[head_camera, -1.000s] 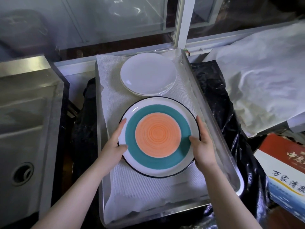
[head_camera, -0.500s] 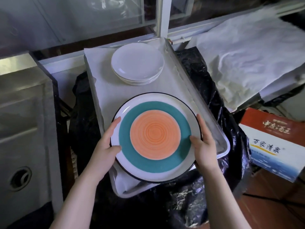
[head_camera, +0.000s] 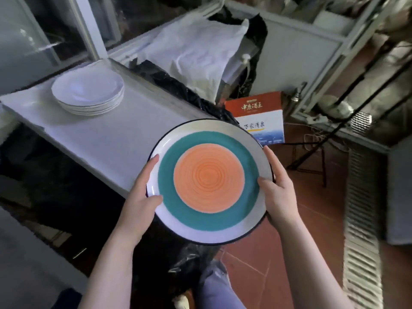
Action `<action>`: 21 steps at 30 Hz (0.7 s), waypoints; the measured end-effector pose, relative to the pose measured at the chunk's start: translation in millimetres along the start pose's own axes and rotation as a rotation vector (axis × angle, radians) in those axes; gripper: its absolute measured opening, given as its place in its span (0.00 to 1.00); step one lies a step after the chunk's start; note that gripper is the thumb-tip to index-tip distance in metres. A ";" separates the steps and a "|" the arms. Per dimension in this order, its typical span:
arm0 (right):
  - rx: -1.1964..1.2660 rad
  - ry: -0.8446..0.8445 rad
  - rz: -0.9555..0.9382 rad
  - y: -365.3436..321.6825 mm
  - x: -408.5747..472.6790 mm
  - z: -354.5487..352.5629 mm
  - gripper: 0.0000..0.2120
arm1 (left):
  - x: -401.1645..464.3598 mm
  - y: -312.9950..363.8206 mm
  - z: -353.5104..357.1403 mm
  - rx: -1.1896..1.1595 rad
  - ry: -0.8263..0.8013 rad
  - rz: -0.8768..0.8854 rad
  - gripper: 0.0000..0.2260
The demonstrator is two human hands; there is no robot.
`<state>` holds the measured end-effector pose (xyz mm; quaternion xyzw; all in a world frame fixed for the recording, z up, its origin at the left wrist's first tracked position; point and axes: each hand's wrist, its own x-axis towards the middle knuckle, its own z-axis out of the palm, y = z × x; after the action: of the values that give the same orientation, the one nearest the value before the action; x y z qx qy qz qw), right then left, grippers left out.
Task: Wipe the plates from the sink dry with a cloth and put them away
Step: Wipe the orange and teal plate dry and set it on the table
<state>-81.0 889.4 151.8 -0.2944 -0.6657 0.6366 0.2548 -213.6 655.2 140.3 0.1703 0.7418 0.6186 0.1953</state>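
Lifted off the lined tray (head_camera: 93, 139) now: teal-orange plate (head_camera: 209, 181) sits in air over floor, right of tray. I see left hand (head_camera: 141, 197) & right hand (head_camera: 278, 195) gripping opposite rims, thumbs on top.

Dim, bluish window light — motion blur and wide-angle warp at edges.

fingers of both hands hidden under plate (head_camera: 209, 181); floor grating (head_camera: 361, 219) blurred.
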 end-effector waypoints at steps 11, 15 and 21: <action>0.161 0.816 0.054 3.1 -232.1 -200.2 0.33 | -90.8 49.0 201.2 0.012 -0.785 0.086 0.35; 0.202 1.055 0.028 3.2 -308.2 -267.4 0.33 | -147.4 73.3 291.1 0.037 -1.004 0.152 0.31; 0.184 1.316 -0.032 2.9 -431.5 -397.2 0.33 | -266.5 97.6 448.3 0.066 -1.253 0.270 0.35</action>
<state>503.4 857.4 187.9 -0.5889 -0.3187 0.3744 0.6415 242.5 922.3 186.4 0.5973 0.4777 0.3978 0.5068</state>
